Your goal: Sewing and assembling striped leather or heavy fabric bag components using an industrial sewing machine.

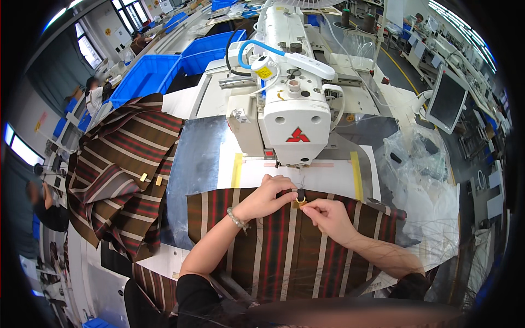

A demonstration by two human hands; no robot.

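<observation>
A brown cloth with red and cream stripes (276, 257) lies in front of the sewing machine's head (298, 128), its far edge just short of the needle area. Over that edge, my left hand (266, 198) is closed, thumb and fingers pinching at a small black piece (301, 193). My right hand (331, 220) comes in from the other side, fingertips closed on a small gold metal fitting (299, 204) that adjoins the black piece. The fingertips partly cover both small parts, so their exact kind is unclear. A beaded bracelet (237, 218) circles my left wrist.
More striped cloth (128, 164) is heaped at left, bearing two small gold pieces (151, 179). White sheets with yellow tape (356, 175) lie under the machine head. Clear plastic (418, 158) and a screen (447, 98) are at right; blue bins (145, 79) stand behind, far left.
</observation>
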